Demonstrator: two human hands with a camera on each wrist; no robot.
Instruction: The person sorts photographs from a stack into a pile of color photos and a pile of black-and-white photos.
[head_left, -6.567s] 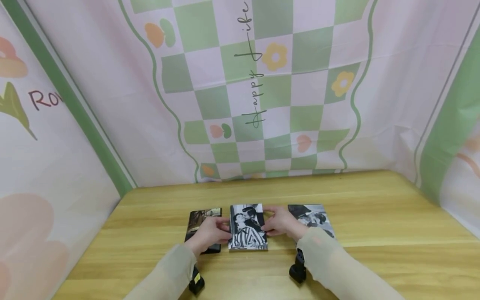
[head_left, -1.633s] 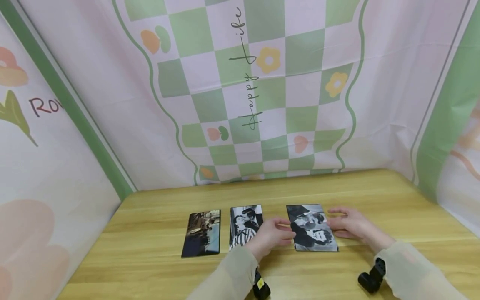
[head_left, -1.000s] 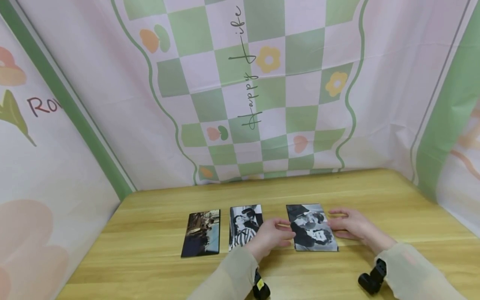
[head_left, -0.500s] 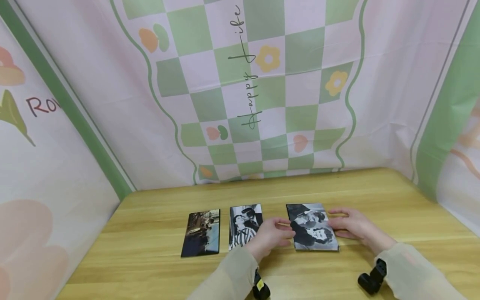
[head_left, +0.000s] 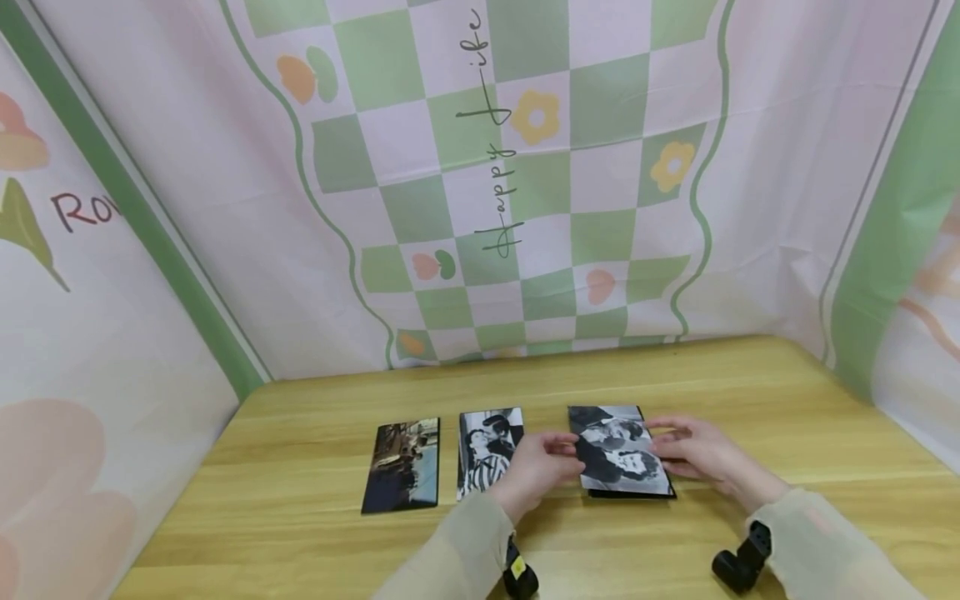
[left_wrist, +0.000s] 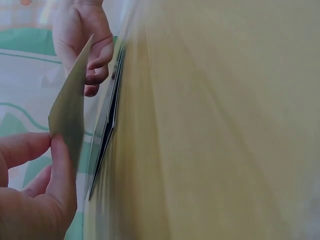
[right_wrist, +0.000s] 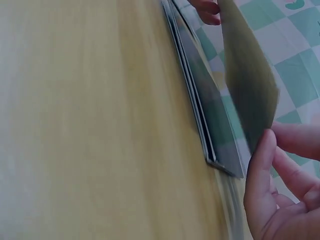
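A black-and-white photo card (head_left: 618,450) showing two people is raised off a dark pile (right_wrist: 200,95) on the right of the table. My left hand (head_left: 536,467) pinches its left edge between thumb and fingers. On the opposite edge, my right hand (head_left: 697,454) pinches it the same way. Both wrist views show the card's plain back (left_wrist: 75,100) tilted above the pile, with a gap between. The pile looks like several thin, dark-edged layers. A second black-and-white photo (head_left: 483,450) lies just left of my left hand, which partly hides it.
A darker colour photo (head_left: 402,467) lies at the left end of the row. All stand on a wooden table (head_left: 315,442) backed by a patterned curtain (head_left: 555,250). Black wrist cameras (head_left: 738,567) hang below both sleeves.
Both hands were at the middle photo, then moved right to the right-hand one. In the last half second its top card has risen off the pile and shifted slightly left.
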